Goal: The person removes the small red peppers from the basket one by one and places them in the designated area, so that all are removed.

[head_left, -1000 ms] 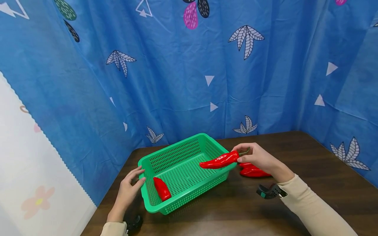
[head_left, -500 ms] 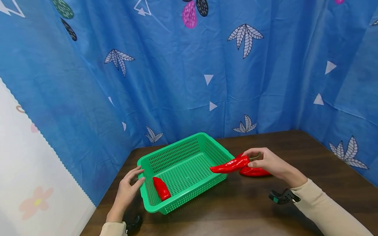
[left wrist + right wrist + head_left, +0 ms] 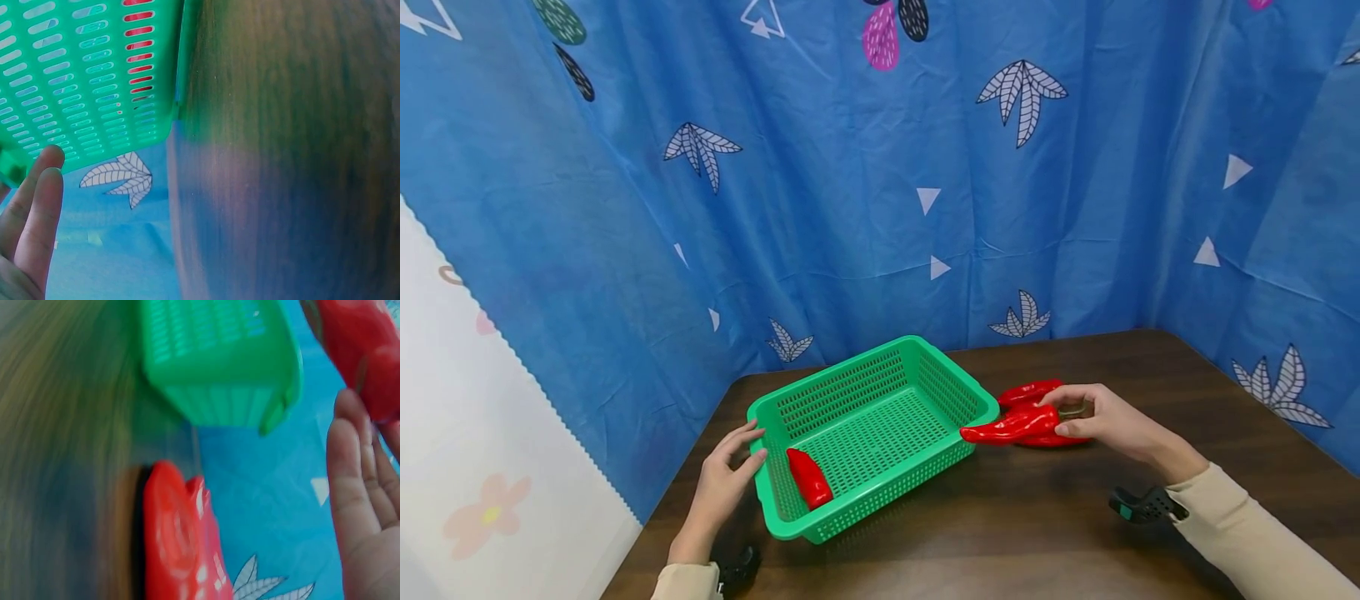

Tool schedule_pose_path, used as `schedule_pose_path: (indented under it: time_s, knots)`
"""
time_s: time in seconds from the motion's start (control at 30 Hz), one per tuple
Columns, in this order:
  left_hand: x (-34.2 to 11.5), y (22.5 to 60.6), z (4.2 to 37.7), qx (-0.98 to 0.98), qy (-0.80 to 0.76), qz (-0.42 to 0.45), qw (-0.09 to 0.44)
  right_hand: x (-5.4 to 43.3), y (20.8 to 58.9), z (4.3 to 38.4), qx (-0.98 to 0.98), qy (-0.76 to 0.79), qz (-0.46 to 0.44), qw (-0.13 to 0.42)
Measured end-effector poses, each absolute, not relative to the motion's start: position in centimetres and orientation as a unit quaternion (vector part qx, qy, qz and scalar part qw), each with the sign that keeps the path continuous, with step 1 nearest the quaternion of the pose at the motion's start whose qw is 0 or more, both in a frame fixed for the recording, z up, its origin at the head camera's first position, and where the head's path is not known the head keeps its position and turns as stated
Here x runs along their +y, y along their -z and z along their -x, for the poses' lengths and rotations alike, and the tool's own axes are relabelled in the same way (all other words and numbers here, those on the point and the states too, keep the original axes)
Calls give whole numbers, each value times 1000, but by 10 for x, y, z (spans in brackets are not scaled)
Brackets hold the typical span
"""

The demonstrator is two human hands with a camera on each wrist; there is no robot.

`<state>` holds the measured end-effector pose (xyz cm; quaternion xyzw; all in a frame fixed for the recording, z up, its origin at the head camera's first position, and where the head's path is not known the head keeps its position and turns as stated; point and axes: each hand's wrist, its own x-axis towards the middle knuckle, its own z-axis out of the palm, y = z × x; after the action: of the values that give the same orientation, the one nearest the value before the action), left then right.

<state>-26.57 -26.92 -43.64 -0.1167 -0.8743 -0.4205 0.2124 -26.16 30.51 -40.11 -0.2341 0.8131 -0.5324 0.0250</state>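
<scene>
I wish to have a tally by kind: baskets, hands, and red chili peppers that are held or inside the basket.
Baskets: 1 (green perforated basket)
Hands: 2 (left hand, right hand)
Red chili peppers: 2 (held pepper, pepper inside)
Total: 5

The right hand (image 3: 1097,417) pinches a glossy red pepper (image 3: 1013,427) near its stem, tip toward the green slotted basket (image 3: 895,482). The left hand (image 3: 722,477) touches the basket's left end; another pepper (image 3: 809,479) lies inside, more peppers (image 3: 1032,391) just beside it.
</scene>
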Motion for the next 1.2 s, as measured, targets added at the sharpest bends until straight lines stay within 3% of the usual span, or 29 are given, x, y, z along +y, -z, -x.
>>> schedule_pose_path:
  time_s: [0.43, 1.2]
  knots:
    - [-267, 432, 262, -871, 426, 124, 212, 338, 416, 268, 788, 541, 283, 80]
    - [-268, 436, 265, -873, 423, 120, 213, 371, 428, 274, 793, 525, 271, 151]
